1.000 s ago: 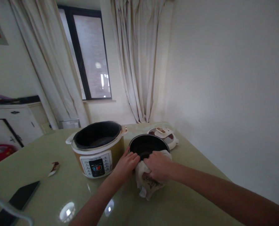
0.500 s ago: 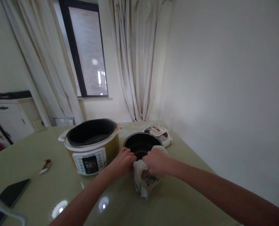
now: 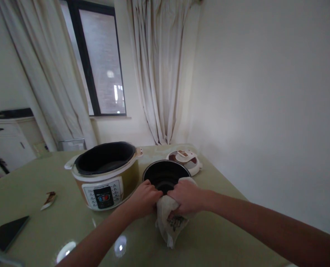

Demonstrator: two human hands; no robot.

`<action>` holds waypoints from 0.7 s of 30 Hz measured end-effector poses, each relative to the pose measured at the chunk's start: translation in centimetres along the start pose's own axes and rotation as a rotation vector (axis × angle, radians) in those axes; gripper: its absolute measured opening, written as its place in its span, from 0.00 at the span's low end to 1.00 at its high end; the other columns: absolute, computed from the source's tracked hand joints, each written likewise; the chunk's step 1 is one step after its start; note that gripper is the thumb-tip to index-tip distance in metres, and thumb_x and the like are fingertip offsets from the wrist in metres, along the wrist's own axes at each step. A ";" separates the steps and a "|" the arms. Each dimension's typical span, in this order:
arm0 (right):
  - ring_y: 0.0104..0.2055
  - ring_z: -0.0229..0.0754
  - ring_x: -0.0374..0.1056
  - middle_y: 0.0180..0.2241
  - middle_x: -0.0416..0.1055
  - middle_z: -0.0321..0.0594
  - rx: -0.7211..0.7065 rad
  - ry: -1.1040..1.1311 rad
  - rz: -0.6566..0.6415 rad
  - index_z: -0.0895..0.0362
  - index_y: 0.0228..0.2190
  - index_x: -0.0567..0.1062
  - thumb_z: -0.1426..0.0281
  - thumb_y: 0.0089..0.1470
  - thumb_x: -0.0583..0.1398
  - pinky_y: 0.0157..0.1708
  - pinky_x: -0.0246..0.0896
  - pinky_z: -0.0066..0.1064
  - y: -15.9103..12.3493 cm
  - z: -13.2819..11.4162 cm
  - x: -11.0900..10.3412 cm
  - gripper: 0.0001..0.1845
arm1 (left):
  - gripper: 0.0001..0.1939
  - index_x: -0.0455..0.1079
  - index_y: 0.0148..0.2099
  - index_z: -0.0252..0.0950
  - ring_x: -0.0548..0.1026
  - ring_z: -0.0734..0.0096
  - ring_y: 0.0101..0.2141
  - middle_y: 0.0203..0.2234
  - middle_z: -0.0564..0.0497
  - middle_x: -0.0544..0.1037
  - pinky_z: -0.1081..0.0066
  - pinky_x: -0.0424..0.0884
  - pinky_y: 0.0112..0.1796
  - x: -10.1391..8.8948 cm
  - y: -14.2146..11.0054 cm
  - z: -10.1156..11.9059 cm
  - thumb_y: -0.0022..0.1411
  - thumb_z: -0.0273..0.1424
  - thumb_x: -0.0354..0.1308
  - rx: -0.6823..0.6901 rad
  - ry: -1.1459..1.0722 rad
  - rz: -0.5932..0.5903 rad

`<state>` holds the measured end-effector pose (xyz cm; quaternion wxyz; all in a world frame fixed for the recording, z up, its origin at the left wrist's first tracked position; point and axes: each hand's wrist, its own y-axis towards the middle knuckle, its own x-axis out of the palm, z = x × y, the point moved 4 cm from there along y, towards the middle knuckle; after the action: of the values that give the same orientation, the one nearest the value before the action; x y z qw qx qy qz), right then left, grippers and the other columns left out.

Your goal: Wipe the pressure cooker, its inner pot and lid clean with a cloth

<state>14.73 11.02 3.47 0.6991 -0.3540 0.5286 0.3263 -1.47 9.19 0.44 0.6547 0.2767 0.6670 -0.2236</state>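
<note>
A dark round inner pot [image 3: 165, 171] stands on the green table, its mouth facing up. My left hand [image 3: 146, 198] is closed on the pot's near rim, thumb side toward the inside. Beside it, my right hand [image 3: 185, 196] is closed round a whitish cloth [image 3: 167, 218] with a dark print, pressed against the near right part of the rim. The cloth hangs down in front of the pot and hides its near wall. Left of the pot is a white and gold electric pressure cooker [image 3: 106, 185], lidless, with its dark inside showing.
Behind the pot lies the cooker's white and brown lid [image 3: 185, 161]. On the left of the table [image 3: 142, 248] are a small brown and white piece [image 3: 48, 200] and a dark flat slab [image 3: 7, 233]. A plain wall [image 3: 265, 111] borders the right side.
The view has shifted slightly, so the things sit a little lower and further left. My right hand and the cloth have moved slightly along the rim toward my left hand.
</note>
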 end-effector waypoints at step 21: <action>0.57 0.47 0.70 0.50 0.80 0.43 -0.463 -0.120 -0.100 0.52 0.42 0.82 0.74 0.67 0.58 0.58 0.60 0.37 10.0 3.3 -2.4 0.12 | 0.24 0.81 0.36 0.40 0.84 0.53 0.38 0.35 0.44 0.85 0.64 0.74 0.37 -0.2 -0.9 -0.7 0.55 0.56 0.71 -0.035 -0.021 -0.097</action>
<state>7.61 18.98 4.89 0.6446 -0.5107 0.3791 0.4242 -2.58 8.96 0.61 0.6550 0.2303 0.6763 -0.2462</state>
